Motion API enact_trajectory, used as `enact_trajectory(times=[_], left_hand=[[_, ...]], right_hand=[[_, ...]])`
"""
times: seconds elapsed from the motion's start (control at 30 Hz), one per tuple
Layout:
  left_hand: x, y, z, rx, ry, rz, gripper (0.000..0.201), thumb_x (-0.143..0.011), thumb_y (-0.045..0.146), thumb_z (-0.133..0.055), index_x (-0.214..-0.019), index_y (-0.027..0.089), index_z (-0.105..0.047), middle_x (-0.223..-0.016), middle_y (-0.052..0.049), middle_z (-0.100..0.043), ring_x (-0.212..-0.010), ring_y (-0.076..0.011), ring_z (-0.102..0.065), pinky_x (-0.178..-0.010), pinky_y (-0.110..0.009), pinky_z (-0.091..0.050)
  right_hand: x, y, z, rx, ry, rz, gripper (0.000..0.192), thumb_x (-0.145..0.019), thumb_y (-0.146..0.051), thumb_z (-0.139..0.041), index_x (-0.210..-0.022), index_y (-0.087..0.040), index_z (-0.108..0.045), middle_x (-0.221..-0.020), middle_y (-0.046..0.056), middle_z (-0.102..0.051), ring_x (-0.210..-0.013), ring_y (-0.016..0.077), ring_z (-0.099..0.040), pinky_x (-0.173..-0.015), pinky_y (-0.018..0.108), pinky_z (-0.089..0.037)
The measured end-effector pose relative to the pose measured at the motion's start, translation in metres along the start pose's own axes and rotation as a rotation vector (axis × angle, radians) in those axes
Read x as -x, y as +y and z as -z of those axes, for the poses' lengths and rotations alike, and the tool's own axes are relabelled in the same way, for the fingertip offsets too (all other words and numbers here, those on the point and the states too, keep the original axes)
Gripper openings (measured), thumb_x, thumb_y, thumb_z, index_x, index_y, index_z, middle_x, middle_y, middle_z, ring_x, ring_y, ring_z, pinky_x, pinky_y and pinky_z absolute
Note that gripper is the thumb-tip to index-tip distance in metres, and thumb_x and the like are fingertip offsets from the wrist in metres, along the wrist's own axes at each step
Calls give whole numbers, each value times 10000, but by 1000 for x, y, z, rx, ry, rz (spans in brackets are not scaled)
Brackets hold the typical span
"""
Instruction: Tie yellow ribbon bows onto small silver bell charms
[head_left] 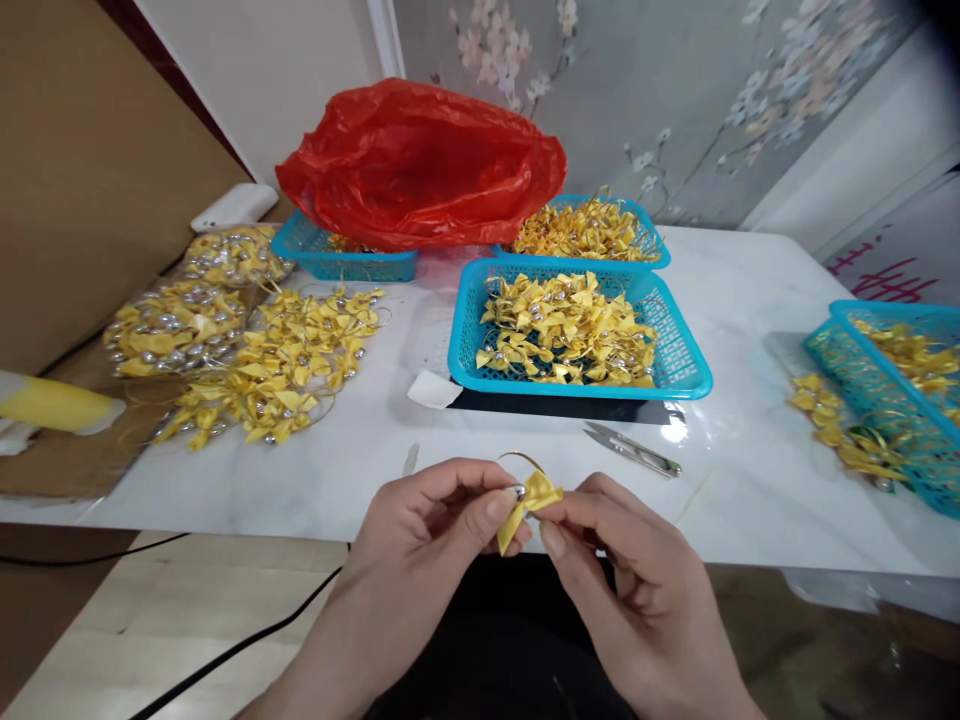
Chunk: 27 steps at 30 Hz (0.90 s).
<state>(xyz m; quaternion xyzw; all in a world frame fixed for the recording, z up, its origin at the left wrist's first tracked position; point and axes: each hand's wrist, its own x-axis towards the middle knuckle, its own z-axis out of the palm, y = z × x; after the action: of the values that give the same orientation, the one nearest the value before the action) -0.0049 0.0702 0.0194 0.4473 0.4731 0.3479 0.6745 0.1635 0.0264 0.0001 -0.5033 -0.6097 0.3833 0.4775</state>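
Left hand (427, 520) and right hand (622, 560) both pinch one yellow ribbon bow (531, 500) between thumb and fingertips, held just above the near table edge (360, 500); bow tail hangs down-left, thin gold wire loops up behind it. Snips (632, 450) lie just beyond the right hand, nearer it than the left; blue basket (679, 370) of bows past them

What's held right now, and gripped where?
A yellow ribbon bow, pinched between both hands: left hand at the bead end, right hand at its right loop.
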Motion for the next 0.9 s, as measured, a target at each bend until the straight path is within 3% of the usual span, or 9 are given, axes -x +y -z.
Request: enact_trajectory(times=[0.43,0.67,0.9], left_hand=[[-2,1,-1,44,-15,22,122,-889,313,-682,-876,212,-749,-667,39,-639,-639,-97,-525,-634,-193,-433],[-4,3,-3,59,2,58,135,-854,320,-714,-864,194,-761,-653,24,-647,-629,-110,-544,-633,-217,-453],[-7,12,-8,62,96,37,343,-721,459,-788,-882,156,-768,-619,-27,-682,-626,-187,-623,-615,-308,-512]], right_hand=[[-1,5,6,59,-34,118,300,-947,-89,-509,-1152,-244,-663,-783,10,-527,-629,127,-519,-485,231,-404],[-2,5,8,82,-41,136,272,-940,-83,-510,-1103,-218,-679,-778,10,-529,-640,125,-518,-513,224,-429],[-2,9,3,24,12,24,194,-967,-158,-518,-977,-220,-701,-760,12,-511,-659,141,-497,-511,242,-398]])
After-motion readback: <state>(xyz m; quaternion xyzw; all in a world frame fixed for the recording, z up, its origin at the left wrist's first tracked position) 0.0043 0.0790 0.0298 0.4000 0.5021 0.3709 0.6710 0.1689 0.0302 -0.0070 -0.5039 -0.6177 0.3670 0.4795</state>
